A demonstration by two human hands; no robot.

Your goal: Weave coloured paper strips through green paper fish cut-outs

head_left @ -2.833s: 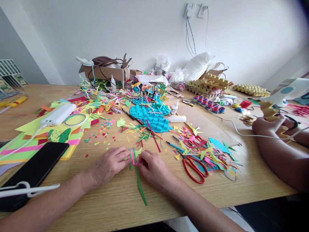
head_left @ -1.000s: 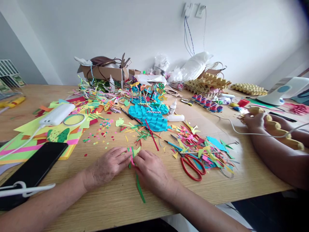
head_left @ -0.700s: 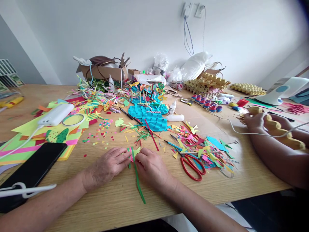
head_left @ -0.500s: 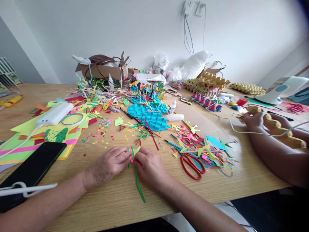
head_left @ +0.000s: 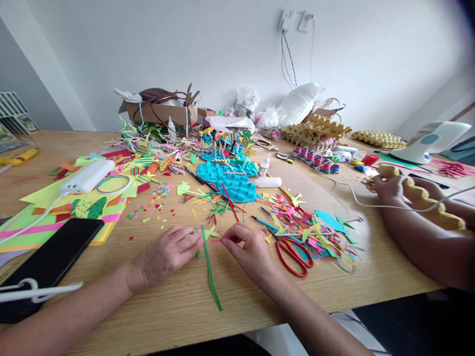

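- Nearest, by the near edge of the table point(head_left: 174, 316), our left hand point(head_left: 166, 254) lies flat. Its fingers are apart and its tips press down on the top of a green strip point(head_left: 210, 277).
- Just beside it, our right hand point(head_left: 249, 248) has thumb and forefinger pinched together on the end of a thin pink strip point(head_left: 216, 241), which points across toward the green one.
- That green strip is narrow and slightly curved, running from our fingertips back toward the near edge. Shorter green bits lie beside its top.
- We judge the work barely begun: pink meets green at one spot only, and the long green tail lies bare.
- Right of our right hand, red scissors point(head_left: 293, 252) rest against a heap of scraps point(head_left: 315, 230).
- Toward the near left corner lies a black phone point(head_left: 52, 262).
- Mid-table sit blue scaled shapes point(head_left: 237, 188), and a cardboard box point(head_left: 159, 112) stands at the far edge.
- At the right edge, another person's hands point(head_left: 389, 187) hold a yellow egg-carton strip point(head_left: 426, 202).
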